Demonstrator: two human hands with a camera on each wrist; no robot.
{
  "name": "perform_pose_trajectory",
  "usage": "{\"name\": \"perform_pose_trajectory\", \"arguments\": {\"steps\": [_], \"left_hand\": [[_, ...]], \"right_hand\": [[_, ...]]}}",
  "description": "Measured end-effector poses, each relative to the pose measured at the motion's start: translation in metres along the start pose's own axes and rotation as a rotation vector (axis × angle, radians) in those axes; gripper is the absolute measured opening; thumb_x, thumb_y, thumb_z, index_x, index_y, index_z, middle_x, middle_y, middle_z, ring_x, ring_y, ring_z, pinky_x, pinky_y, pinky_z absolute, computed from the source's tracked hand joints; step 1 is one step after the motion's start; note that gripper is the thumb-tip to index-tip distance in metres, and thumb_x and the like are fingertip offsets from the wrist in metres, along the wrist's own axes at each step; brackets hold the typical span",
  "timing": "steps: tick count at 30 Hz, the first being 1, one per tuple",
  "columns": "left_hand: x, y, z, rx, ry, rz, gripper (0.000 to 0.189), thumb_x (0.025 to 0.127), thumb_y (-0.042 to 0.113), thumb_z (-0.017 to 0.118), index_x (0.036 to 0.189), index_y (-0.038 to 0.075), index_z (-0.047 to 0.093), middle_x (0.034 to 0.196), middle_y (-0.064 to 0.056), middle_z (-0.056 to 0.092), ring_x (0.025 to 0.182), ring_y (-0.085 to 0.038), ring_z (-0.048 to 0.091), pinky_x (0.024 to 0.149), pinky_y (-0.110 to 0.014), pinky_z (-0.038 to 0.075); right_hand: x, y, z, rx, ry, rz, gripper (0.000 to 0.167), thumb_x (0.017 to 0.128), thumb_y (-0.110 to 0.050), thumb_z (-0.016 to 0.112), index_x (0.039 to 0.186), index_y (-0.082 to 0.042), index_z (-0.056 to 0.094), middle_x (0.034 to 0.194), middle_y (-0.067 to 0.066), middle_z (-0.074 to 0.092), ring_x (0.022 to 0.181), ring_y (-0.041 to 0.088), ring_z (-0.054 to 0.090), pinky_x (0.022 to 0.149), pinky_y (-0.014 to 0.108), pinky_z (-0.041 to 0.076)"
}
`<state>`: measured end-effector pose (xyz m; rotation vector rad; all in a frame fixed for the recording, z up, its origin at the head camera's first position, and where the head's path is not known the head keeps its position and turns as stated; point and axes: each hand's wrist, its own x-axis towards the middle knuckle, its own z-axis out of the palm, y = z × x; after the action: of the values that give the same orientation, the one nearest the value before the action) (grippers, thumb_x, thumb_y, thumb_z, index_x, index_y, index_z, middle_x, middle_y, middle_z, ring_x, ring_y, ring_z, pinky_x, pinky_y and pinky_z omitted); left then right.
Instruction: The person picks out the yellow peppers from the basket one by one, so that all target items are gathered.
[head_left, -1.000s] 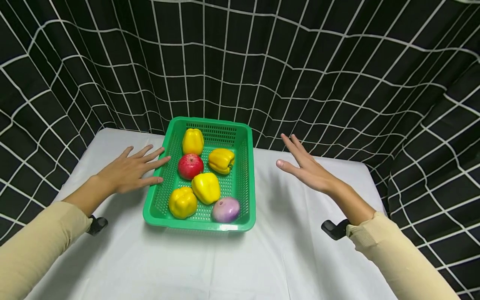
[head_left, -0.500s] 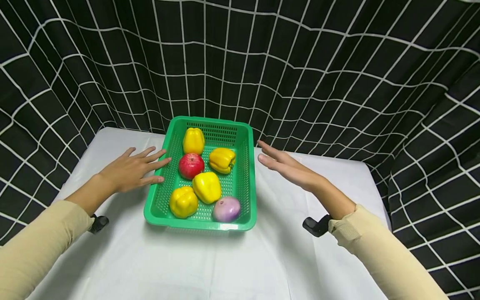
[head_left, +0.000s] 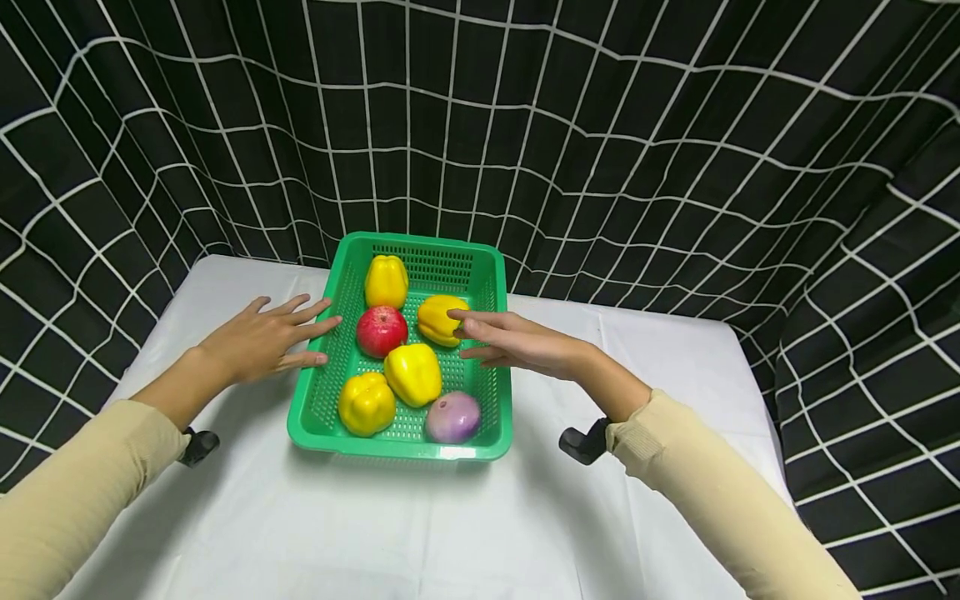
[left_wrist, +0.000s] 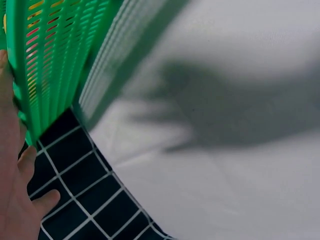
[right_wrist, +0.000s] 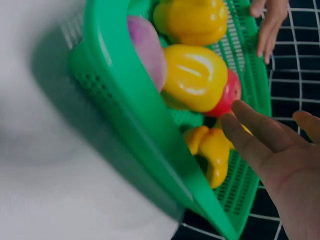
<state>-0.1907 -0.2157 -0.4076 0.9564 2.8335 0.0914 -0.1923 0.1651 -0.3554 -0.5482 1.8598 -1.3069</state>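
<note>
A green plastic basket holds several yellow bell peppers, a red pomegranate-like fruit and a purple onion. My left hand lies with spread fingers at the basket's left rim, fingertips over the edge. Over the right rim reaches my right hand, fingers extended and holding nothing. Its fingertips overlap the right-hand yellow bell pepper in the head view. From the right wrist, that hand appears above the same pepper, partly covering it.
White cloth covers the table under the basket. A black curtain with a white grid rises behind and on both sides. Dark wrist mounts stick out below the sleeves.
My right hand has moved left from beside the basket to over its right rim and the nearby pepper. The left hand and the basket's contents have stayed in place.
</note>
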Motion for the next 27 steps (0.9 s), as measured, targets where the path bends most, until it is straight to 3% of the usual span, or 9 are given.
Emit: {"name": "perform_pose_trajectory", "arguments": {"steps": [5,10,21,27], "left_hand": [[0.000,0.000,0.000,-0.005,-0.004,-0.007,0.066,0.099,0.053,0.053,0.154,0.020,0.039,0.162,-0.012,0.029,0.148,-0.042,0.022,0.108,-0.073,0.023],[0.001,0.001,-0.001,-0.019,-0.012,-0.013,0.067,0.099,0.053,0.052,0.155,0.020,0.038,0.162,-0.012,0.028,0.148,-0.042,0.021,0.108,-0.073,0.023],[0.001,-0.002,0.001,-0.025,-0.008,-0.011,0.066,0.099,0.053,0.052,0.155,0.020,0.038,0.162,-0.012,0.027,0.148,-0.042,0.021,0.108,-0.073,0.023],[0.002,-0.003,0.003,-0.020,-0.001,-0.004,0.066,0.099,0.055,0.051,0.154,0.021,0.038,0.163,-0.011,0.027,0.148,-0.042,0.023,0.108,-0.073,0.024]], "right_hand": [[0.015,0.000,0.012,-0.017,-0.040,0.015,0.113,0.075,-0.077,0.065,0.160,-0.017,0.020,0.163,0.008,0.026,0.143,0.033,0.038,0.112,0.051,0.037],[0.027,0.000,0.023,-0.142,-0.064,0.005,0.119,0.070,-0.074,0.073,0.160,-0.016,0.021,0.162,0.006,0.029,0.145,0.028,0.036,0.111,0.043,0.040],[0.053,-0.002,0.040,-0.219,-0.132,0.042,0.085,0.090,-0.039,0.073,0.159,-0.017,0.027,0.158,0.009,0.037,0.145,0.023,0.034,0.114,0.042,0.036],[0.066,-0.002,0.052,-0.257,-0.138,0.075,0.085,0.090,-0.031,0.074,0.159,-0.019,0.027,0.159,0.007,0.036,0.145,0.022,0.033,0.114,0.041,0.035]]}}
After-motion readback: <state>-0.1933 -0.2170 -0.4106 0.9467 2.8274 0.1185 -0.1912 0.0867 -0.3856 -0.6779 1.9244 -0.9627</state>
